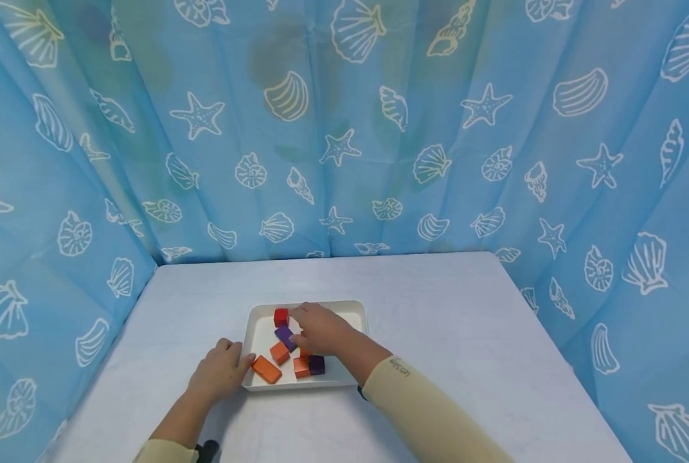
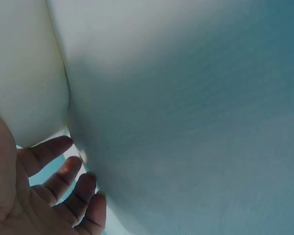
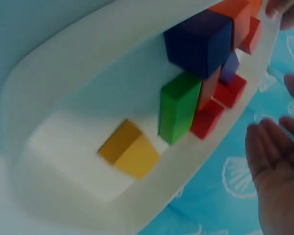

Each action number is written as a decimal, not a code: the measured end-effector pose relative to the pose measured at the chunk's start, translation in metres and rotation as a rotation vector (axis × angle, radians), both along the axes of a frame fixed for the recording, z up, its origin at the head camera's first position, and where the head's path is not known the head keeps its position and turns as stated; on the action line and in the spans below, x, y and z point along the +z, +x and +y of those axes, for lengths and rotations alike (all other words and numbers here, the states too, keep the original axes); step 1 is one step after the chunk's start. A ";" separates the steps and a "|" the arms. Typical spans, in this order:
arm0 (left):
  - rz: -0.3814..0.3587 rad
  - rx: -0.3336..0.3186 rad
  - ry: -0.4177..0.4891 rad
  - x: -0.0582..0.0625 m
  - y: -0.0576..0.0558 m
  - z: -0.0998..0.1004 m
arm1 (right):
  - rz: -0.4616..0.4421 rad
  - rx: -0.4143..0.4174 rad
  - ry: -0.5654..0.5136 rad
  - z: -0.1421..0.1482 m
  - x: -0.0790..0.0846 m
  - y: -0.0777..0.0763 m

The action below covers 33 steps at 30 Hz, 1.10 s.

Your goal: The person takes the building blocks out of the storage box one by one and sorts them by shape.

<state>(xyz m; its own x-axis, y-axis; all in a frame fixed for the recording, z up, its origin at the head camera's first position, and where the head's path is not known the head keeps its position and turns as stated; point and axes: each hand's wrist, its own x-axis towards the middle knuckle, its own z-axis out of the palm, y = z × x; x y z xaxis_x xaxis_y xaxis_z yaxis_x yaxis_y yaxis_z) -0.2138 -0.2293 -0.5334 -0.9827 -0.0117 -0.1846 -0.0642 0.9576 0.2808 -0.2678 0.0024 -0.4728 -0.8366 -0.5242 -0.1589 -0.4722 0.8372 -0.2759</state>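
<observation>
A shallow white tray (image 1: pixel 286 387) lies on the table with several coloured blocks inside. My left hand (image 1: pixel 220 370) is at its near-left corner, thumb at the rim beside an orange block (image 1: pixel 266 370). In the left wrist view, the fingers of that hand (image 2: pixel 63 191) are loosely bent and grip no block. My right hand (image 1: pixel 324 329) hovers over the tray's middle, near a red block (image 1: pixel 281 316) and a purple block (image 1: pixel 285 335). In the right wrist view its fingers (image 3: pixel 264 147) extend, holding nothing. The hand hides some blocks from the head view, among them a green block (image 3: pixel 179 107) and a yellow block (image 3: pixel 130 149).
A dark purple block (image 1: pixel 317 365) and an orange block (image 1: pixel 301 368) stand side by side near the tray's front wall. White cloth covers the table (image 1: pixel 466 360). A blue curtain (image 1: pixel 344 193) with shell prints hangs behind and along both sides.
</observation>
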 end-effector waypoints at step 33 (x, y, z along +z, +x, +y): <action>0.011 -0.005 0.047 -0.001 0.003 -0.002 | -0.116 0.032 -0.182 -0.017 -0.026 -0.010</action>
